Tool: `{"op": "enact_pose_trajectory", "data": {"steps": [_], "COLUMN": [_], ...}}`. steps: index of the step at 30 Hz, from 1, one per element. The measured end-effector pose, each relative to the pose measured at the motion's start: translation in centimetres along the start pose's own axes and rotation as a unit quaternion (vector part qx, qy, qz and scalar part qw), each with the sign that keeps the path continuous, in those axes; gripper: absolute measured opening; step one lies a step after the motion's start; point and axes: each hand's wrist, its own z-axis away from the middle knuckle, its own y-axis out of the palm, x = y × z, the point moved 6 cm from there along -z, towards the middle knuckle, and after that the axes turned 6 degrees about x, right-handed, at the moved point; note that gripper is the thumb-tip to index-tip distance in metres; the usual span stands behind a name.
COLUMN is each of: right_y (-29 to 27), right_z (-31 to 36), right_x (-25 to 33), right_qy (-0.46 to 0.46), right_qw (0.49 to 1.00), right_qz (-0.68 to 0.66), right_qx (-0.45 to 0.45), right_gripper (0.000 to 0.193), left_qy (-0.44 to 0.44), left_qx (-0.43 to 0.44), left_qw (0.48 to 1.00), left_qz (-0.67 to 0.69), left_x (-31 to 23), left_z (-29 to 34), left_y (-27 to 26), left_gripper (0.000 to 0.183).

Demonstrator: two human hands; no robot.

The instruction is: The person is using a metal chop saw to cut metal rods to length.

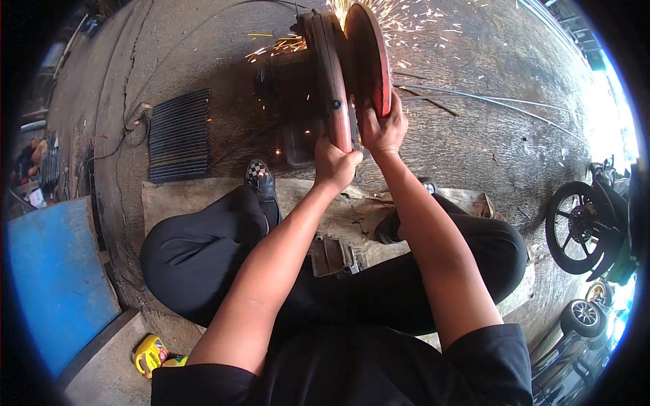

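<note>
The person sits cross-legged on the floor [514, 142], both arms stretched forward to a cut-off saw [328, 74] that stands beyond the shins, at the top centre of the view. The left hand [334, 166] is at the near end of the saw's long reddish handle [335, 111], its fingers closed around it. The right hand [386, 132] is just beside it, at the near lower edge of the round, red-edged disc guard [369, 57]; its fingers bend in against that edge, but how far they close, and whether they have hold of anything behind it, I cannot tell. Bright sparks [413, 24] spray out around the far end of the saw.

Thin metal rods [497, 101] stretch over the floor to the right of the saw. To its left, a row of dark rods [179, 135] lies side by side, with a cable [112, 157] near it. A worn cloth [162, 199] is spread under the legs, and a metal block [332, 257] sits between them. Farther left are a blue panel [57, 271] and a yellow container [150, 355]; at the right edge, a motorcycle wheel [577, 228] and a dark car [575, 369].
</note>
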Motion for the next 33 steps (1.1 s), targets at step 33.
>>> {"op": "enact_pose_trajectory", "data": {"steps": [33], "right_y": [-0.1], "right_z": [0.2], "right_x": [0.0], "right_qy": [0.0], "right_qw": [1.0], "right_qz": [-0.003], "right_qx": [-0.013], "right_gripper": [0.051], "left_qy": [0.011], "left_qx": [0.001], "left_qw": [1.0], "left_qz": [0.014], "left_x": [-1.5], "left_z": [0.3], "left_y": [0.0], "left_gripper": [0.031]}}
